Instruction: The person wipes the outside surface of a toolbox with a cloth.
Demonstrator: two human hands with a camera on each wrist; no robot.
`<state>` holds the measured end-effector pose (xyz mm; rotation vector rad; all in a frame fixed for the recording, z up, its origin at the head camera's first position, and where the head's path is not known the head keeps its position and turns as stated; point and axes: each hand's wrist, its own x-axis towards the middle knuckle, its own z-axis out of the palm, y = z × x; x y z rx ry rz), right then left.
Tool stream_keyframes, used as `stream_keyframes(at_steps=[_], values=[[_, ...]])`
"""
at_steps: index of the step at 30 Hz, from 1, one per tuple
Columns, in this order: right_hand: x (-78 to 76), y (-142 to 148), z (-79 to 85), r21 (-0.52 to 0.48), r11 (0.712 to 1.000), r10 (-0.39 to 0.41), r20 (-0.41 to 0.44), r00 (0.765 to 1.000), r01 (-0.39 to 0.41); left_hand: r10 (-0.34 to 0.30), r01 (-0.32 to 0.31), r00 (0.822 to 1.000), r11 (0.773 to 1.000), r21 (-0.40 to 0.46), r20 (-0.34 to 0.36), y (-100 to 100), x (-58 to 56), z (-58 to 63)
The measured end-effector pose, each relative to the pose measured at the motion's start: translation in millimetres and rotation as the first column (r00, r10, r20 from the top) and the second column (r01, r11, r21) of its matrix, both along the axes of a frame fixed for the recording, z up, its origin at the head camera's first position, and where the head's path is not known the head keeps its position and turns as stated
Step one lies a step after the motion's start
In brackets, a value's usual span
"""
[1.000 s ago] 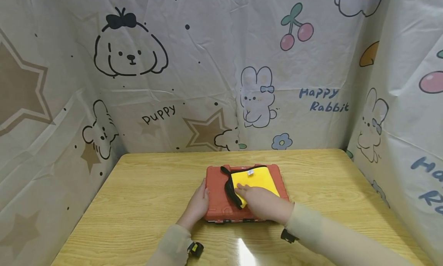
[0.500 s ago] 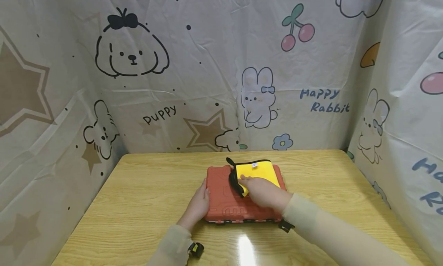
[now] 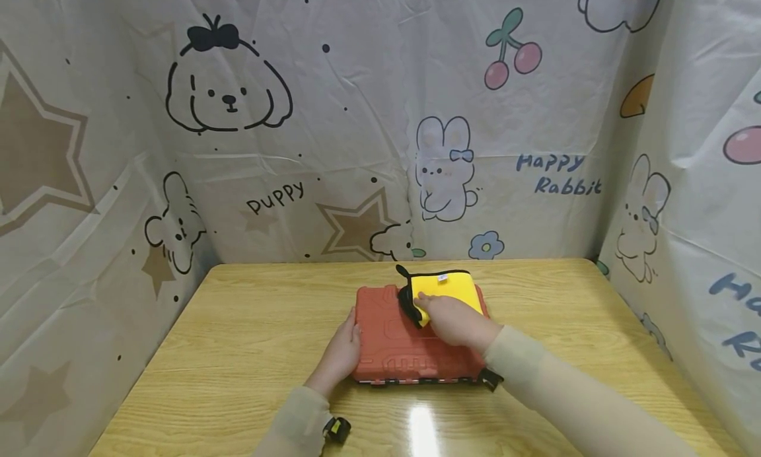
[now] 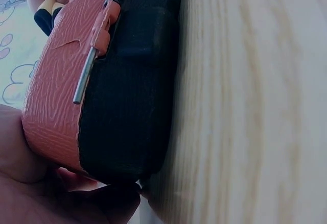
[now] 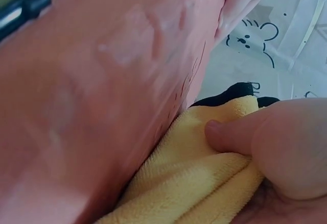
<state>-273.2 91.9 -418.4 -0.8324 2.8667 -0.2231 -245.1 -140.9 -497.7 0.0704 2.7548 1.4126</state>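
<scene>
Two hands [image 3: 343,345] [image 3: 454,319], one cloth [image 3: 456,288], one case [image 3: 380,354]

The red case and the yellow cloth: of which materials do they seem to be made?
The red case looks like hard moulded plastic, fairly matt: its top has raised shapes, and the left wrist view shows a wrinkled, leather-like grain.
The yellow cloth seems a soft, fuzzy textile, judging by its short pile and loose folds; perhaps microfibre, though cotton is possible.

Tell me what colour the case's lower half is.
The lower half is black, under the red upper half; the left wrist view shows it best.
</scene>
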Motion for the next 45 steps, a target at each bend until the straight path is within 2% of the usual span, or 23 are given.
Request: stream_keyframes(at_steps=[12, 17, 28, 36, 45], values=[[-16.9, 4.9, -2.5, -0.015, 0.998, -0.056, 0.008, 0.998, 0.056, -0.014, 0.014, 1.0, 1.0, -0.001, -0.027, 1.5, 0.1, 0.5], [-16.9, 4.8, -3.1, -0.024, 0.998, -0.058, 0.01, 0.998, 0.058, -0.007, 0.007, 0.999, 1.0, -0.008, -0.031, 1.6, -0.4, 0.3], [-2.0, 7.4, -10.3, 0.014, 1.0, -0.009, -0.039, 0.999, 0.01, 0.012, -0.012, 1.0, 1.0, 0.005, -0.007, 3.3, -0.7, -1.1], [15.0, 10.7, -10.5, 0.014, 1.0, 0.003, -0.04, 0.999, -0.002, 0.02, -0.019, 0.999, 1.0, 0.008, -0.037, 3.6, 0.3, -0.3], [37.6, 13.5, -9.8, 0.068, 0.996, 0.06, -0.095, 0.994, -0.054, 0.016, -0.016, 1.0, 1.0, 0.015, -0.01, 2.9, 0.1, -0.5]])
